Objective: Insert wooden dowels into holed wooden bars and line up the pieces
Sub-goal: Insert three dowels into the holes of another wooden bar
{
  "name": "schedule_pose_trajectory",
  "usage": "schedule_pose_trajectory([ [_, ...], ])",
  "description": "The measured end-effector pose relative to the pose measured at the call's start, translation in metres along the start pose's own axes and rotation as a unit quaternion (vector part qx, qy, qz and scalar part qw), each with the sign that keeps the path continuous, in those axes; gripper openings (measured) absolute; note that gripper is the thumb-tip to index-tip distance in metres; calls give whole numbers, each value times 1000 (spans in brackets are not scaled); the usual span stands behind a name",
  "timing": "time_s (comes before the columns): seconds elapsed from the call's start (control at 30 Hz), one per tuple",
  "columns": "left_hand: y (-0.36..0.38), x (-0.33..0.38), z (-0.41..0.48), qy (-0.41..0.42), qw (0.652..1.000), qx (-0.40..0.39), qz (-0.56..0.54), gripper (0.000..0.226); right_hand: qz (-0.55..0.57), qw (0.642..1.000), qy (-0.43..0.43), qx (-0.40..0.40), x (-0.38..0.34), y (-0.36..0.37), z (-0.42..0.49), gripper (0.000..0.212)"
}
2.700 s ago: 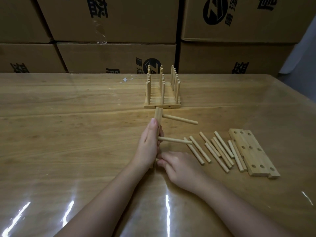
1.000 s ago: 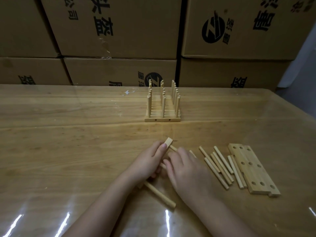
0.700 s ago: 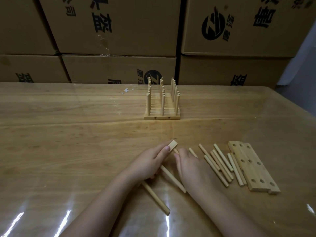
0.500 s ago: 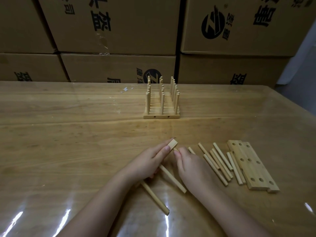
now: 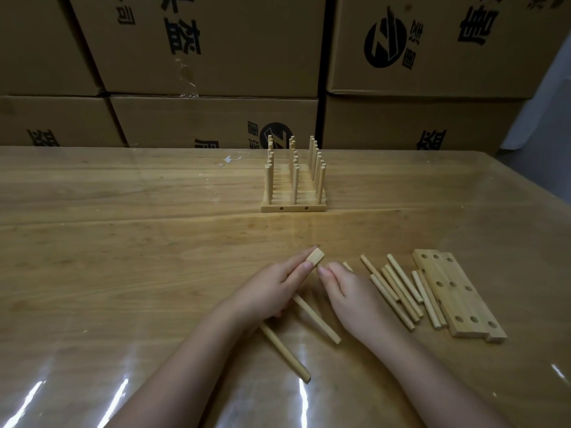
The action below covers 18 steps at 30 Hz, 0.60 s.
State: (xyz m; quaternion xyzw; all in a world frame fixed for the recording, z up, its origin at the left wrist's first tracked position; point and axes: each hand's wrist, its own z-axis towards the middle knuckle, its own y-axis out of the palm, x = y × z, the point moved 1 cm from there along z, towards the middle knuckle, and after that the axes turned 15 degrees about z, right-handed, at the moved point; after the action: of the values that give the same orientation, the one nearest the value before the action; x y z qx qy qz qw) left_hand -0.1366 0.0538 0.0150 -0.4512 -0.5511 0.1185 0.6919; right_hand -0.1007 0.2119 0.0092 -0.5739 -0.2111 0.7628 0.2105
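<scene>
My left hand (image 5: pixel 268 291) grips a holed wooden bar (image 5: pixel 315 258) whose far end sticks out past the fingertips. Two dowels (image 5: pixel 316 318) fixed in that bar point toward me across the table; the nearer one (image 5: pixel 285 353) ends near my forearm. My right hand (image 5: pixel 352 296) lies just right of the bar, fingertips at its end, pinching a dowel whose tip (image 5: pixel 347 266) shows behind the knuckles. Several loose dowels (image 5: pixel 398 288) lie to the right. Beside them lie flat holed bars (image 5: pixel 457 295).
A row of finished bars with upright dowels (image 5: pixel 293 186) stands in the middle of the glossy wooden table (image 5: pixel 123 242). Stacked cardboard boxes (image 5: pixel 216 57) form a wall behind the table's far edge. The table's right edge (image 5: pixel 556 205) slants away.
2.7 s ago the bar stood upright with its dowels pointing right. Now my left hand holds it low with the dowels pointing toward me, and my right hand has come up to its far end.
</scene>
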Motion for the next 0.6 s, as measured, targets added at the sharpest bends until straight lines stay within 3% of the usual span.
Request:
schedule_pose_trajectory([
  [0.07, 0, -2, -1, -16, 998, 13, -61, 29, 20, 999, -18, 44, -2, -1, 1, 32],
  [0.13, -1, -4, 0, -52, 988, 44, -139, 24, 95, 983, -32, 154, -4, -7, 2, 45],
  [0.23, -5, -9, 4, -138, 932, 134, -307, 34, 225, 937, -26, 268, 0, -15, 0, 42],
  [0.33, -12, -15, 5, -196, 824, 189, -497, 37, 223, 949, -9, 223, 3, -6, -2, 38],
  [0.43, -18, -22, 6, -187, 754, 207, -595, 32, 170, 975, -41, 135, 0, 8, -6, 48],
  [0.53, -17, -25, 9, -127, 732, 195, -640, 19, 135, 988, -47, 62, 0, 16, -6, 54],
  [0.6, -14, -25, 9, -75, 745, 147, -646, 14, 157, 986, -16, 56, 2, 17, -4, 56],
])
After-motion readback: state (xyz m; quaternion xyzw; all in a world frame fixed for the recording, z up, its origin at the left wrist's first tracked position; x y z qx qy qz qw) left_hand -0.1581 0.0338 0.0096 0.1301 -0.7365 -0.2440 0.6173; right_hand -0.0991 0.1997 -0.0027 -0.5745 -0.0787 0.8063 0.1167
